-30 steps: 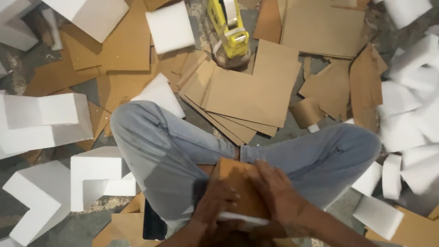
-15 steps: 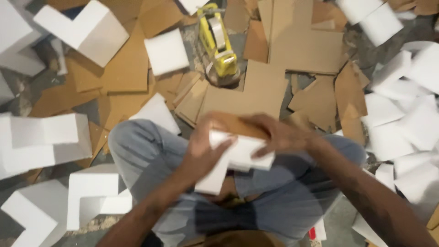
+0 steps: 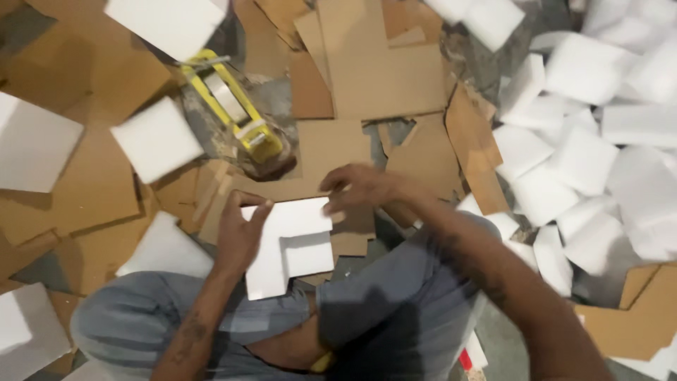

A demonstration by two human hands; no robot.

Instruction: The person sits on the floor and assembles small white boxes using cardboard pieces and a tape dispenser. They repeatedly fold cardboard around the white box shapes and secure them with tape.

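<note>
I sit cross-legged on the floor in grey trousers. Both hands hold a white L-shaped foam corner piece (image 3: 285, 243) above my lap. My left hand (image 3: 238, 233) grips its left edge, thumb over the top corner. My right hand (image 3: 360, 187) pinches its upper right end, fingers curled over the far edge. A yellow tape dispenser (image 3: 236, 113) lies on the cardboard just beyond the hands.
Brown cardboard sheets (image 3: 384, 74) cover the floor ahead and to the left. White foam blocks (image 3: 159, 137) lie scattered on the left, and several more are piled on the right (image 3: 599, 141). A red item (image 3: 465, 360) peeks out by my right leg.
The hands have lifted from the lap and carried the foam piece forward. Its cardboard backing no longer shows. The view has swung to the right.
</note>
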